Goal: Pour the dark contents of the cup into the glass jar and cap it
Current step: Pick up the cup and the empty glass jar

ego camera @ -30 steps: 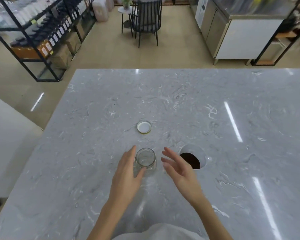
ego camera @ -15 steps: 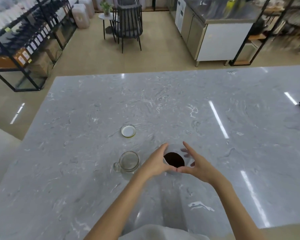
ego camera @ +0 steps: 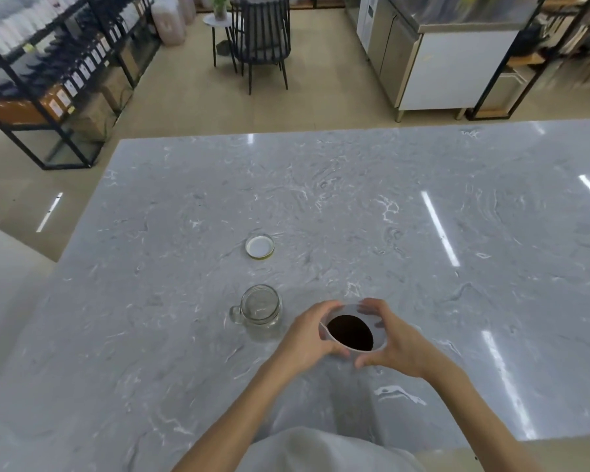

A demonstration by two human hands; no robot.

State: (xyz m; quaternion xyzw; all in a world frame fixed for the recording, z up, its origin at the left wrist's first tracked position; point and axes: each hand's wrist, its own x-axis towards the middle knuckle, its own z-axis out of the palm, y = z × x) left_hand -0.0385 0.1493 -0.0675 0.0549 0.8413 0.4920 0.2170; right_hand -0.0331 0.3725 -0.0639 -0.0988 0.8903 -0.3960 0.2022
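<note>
Both hands were on the cup (ego camera: 353, 330)! The left hand (ego camera: 307, 338) wrapped its near-left side, fingers curled against the wall, thumb up by the rim. The right hand (ego camera: 394, 338) clasped the other side, fingertips hooked over the far rim, thumb pressed low on the near wall. So both were grasping the cup, which sat between them, its mouth facing the camera, the dark contents (ego camera: 351, 332) plain to see inside. Whether its base touched the table (ego camera: 423, 267) could not be told.

Just to the left stood the jar (ego camera: 260, 306), upright, open, clear, a small handle on its left side, near the left hand but apart from it. Beyond the jar lay the lid (ego camera: 260, 247), flat on the table, pale face up, well apart from both hands.
</note>
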